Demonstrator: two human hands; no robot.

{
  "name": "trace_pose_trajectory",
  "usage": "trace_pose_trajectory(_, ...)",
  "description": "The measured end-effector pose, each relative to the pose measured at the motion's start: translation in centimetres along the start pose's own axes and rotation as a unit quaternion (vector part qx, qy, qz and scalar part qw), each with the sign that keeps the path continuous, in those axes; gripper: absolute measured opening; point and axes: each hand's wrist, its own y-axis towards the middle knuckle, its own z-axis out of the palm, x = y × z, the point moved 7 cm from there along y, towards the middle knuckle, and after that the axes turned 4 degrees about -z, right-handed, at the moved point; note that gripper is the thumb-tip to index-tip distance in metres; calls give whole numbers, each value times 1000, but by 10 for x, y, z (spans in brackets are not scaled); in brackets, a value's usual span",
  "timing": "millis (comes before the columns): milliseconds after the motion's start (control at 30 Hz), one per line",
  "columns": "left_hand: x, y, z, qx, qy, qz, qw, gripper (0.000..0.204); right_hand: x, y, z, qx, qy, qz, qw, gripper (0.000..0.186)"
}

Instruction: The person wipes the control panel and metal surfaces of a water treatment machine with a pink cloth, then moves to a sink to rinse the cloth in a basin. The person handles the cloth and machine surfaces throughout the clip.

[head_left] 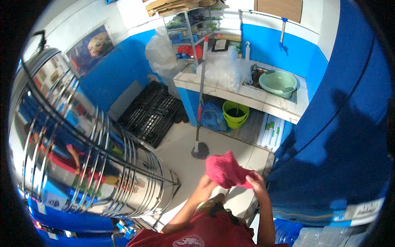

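Observation:
A crumpled pinkish-red cloth [225, 169] is held up in front of my body, above the tiled floor. My left hand [207, 182] grips it from the left, with most of its fingers hidden beneath the fabric. On the other side, my right hand [257, 183] pinches the cloth's right end between thumb and fingers. Beyond the cloth, a mop [200, 149] stands with its grey head on the floor and its pole leaning against the tiled counter [263, 101].
Left stands a large shiny steel tank [135, 173] ringed with metal bars. Black plastic crates [150, 111] lie by the far wall. A green basin [278, 82] and clear plastic bags [220, 74] rest on the counter, a lime bucket [235, 115] below. A big blue tank [329, 164] fills the right.

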Motion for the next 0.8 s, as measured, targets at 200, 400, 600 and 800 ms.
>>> trace_pose_trajectory(200,21,144,-18,-123,-233,-16,965,24,52,78,42,187,60,45,979,81)
trace_pose_trajectory(400,9,278,65,-47,-392,-98,914,42,101,143,26,149,-201,-12,968,89)
trace_pose_trajectory(600,-31,388,110,45,-586,-181,789,41,139,234,-30,-27,-182,-161,970,71)
trace_pose_trajectory(800,-30,543,116,118,-531,-49,838,42,146,347,-102,-15,341,13,940,81)
